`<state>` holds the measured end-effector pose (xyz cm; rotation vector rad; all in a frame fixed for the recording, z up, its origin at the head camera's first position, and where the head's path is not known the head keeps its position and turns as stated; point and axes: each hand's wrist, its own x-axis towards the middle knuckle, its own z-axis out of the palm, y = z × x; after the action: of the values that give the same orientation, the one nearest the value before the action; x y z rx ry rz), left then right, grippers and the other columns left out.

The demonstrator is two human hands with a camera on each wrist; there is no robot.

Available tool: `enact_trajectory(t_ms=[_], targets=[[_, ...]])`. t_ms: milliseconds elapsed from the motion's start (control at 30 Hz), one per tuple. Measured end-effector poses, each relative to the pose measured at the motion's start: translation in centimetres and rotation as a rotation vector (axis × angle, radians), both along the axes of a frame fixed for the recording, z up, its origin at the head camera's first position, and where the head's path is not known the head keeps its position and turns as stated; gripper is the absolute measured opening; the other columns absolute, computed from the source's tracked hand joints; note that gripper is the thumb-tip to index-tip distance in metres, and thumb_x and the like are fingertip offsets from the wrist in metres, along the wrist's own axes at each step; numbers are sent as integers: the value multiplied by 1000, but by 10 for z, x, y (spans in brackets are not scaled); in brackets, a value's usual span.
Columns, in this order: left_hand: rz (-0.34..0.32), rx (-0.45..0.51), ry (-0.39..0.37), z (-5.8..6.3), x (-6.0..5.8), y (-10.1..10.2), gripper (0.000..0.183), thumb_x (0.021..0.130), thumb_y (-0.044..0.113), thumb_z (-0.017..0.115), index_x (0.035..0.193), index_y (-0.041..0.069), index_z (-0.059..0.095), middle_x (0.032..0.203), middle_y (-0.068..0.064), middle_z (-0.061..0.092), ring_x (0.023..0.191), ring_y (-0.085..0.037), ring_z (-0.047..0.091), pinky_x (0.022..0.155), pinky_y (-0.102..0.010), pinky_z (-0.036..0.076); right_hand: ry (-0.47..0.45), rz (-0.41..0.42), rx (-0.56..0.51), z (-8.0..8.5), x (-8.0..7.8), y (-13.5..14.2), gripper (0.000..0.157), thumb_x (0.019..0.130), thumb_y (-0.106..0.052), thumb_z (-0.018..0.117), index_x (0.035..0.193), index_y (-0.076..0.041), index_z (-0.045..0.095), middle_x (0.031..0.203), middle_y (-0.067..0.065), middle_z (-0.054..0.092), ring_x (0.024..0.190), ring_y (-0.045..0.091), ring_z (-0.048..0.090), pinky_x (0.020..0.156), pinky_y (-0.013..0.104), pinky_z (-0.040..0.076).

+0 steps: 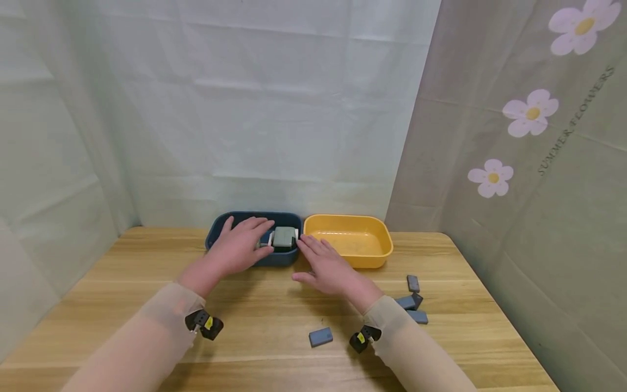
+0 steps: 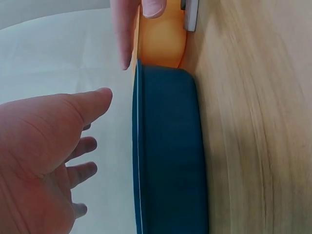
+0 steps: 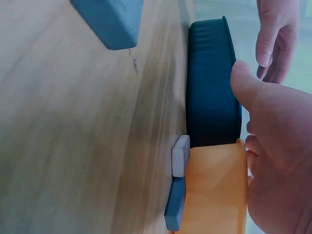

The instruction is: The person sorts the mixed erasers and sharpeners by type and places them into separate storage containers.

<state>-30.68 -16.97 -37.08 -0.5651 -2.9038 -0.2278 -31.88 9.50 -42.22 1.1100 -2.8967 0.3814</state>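
A dark blue bin (image 1: pixel 279 260) stands at the back of the table, with a grey-green block-like object (image 1: pixel 284 238) and whitish pieces inside. Over its left part hovers my left hand (image 1: pixel 240 245), fingers extended and nothing in its grasp. My right hand (image 1: pixel 329 269) reaches over the place where the blue bin meets a yellow bin (image 1: pixel 367 262), its fingers fairly straight and its thumb apart. In the right wrist view, a whitish block (image 3: pixel 180 156) and a blue-grey block (image 3: pixel 175 207) lie against the yellow bin's front; my right hand largely hides them in the head view.
A blue-grey block (image 1: pixel 320 337) lies on the wooden table (image 1: pixel 264 337) near the front middle. Several similar blocks (image 1: pixel 417 317) lie right of my right forearm, one (image 1: pixel 413 283) slightly farther back. Pale curtains (image 1: pixel 274 109) hang behind and beside the table.
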Motion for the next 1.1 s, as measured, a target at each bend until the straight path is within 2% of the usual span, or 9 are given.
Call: enact_trajectory(t_ms=[200, 433, 633, 933, 1100], targets=[[-10, 5, 31, -2, 3, 8, 70, 106, 39, 77, 164, 8, 54, 166, -19, 52, 156, -43, 43, 126, -80, 15, 64, 21, -22, 4, 6, 10, 84, 111, -48, 67, 173, -4, 32, 181, 15, 28, 168, 36, 20, 135, 58, 12], [2, -6, 24, -9, 5, 19, 71, 107, 43, 74, 164, 8, 53, 169, -18, 48, 158, -43, 41, 127, -79, 13, 109, -15, 13, 7, 14, 27, 86, 111, -52, 65, 175, -6, 30, 182, 10, 25, 169, 30, 17, 136, 52, 9], [-11, -21, 43, -18, 3, 26, 70, 109, 45, 71, 166, 10, 51, 172, -17, 45, 159, -44, 39, 127, -78, 14, 146, -15, 45, 10, 23, 41, 87, 110, -54, 64, 174, -6, 30, 182, 11, 26, 168, 33, 20, 136, 55, 15], [-21, -26, 24, -30, 1, 40, 71, 112, 49, 65, 170, 11, 46, 176, -14, 39, 162, -41, 34, 128, -76, 14, 177, 1, 86, 8, 39, 58, 88, 110, -57, 62, 174, -5, 31, 180, 13, 29, 168, 33, 22, 135, 57, 17], [-18, -28, 19, -33, 2, 49, 72, 112, 50, 63, 170, 12, 45, 177, -12, 37, 164, -40, 30, 128, -77, 9, 183, -5, 129, 6, 49, 62, 87, 111, -60, 59, 174, -6, 32, 181, 9, 29, 168, 30, 23, 135, 55, 17]])
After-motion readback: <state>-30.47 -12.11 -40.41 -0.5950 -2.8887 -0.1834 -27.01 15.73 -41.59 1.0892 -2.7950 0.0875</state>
